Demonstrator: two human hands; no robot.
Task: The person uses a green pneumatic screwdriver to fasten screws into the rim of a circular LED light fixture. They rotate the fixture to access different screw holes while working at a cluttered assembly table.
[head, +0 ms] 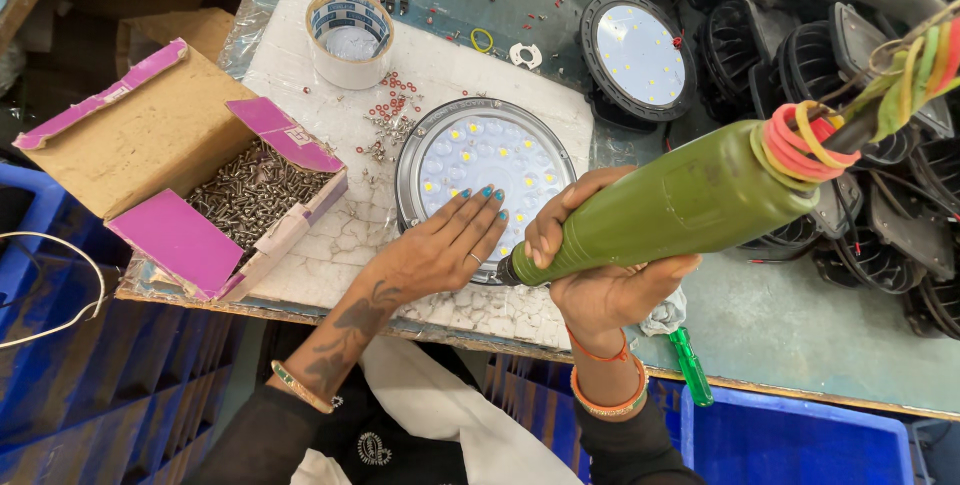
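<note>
Head view: left hand [437, 250] flat, open on round lamp [484, 177]; right hand [600, 265] grips smooth green driver [680, 203], tip apparently at rim

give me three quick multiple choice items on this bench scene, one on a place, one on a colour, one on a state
1. Where does the left hand rest?
A. on the round lamp
B. in the screw box
C. on the tape roll

2. What colour is the power screwdriver?
A. blue
B. green
C. white

3. How is the screw box?
A. taped shut
B. upside down
C. open, with screws inside

Answers:
1 A, its palm lies flat on the lamp face.
2 B, the body gripped by the right hand is green.
3 C, the flaps are spread and screws show.
</note>
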